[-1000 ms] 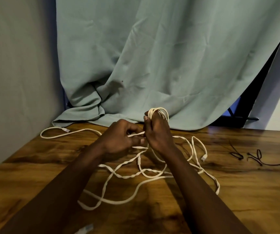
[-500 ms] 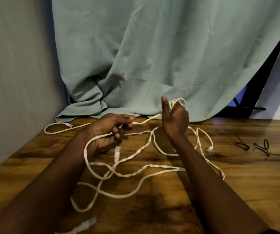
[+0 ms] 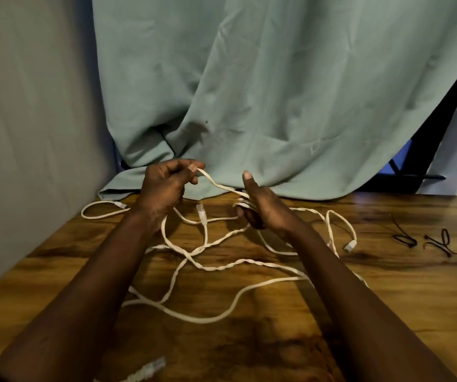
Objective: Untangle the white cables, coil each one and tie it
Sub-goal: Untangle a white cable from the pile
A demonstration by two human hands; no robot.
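Teal curtain point(image 3: 277, 92) hangs at the back, hem bunched on the far edge of the wood table point(image 3: 387, 312). White cables point(image 3: 222, 267) sprawl tangled over table centre, spread mostly left-right; both forearms cross over the loops & hide parts. L hand point(image 3: 164, 186), above the table, pinches one strand btwn thumb & fingers. That strand slopes down rightward to R hand point(image 3: 263, 208), thumb up, fingers curled round a few small coils. Black ties point(image 3: 398, 237) lie well apart at right. One plug point(image 3: 201, 213) sits btwn the hands, tip toward the curtain.
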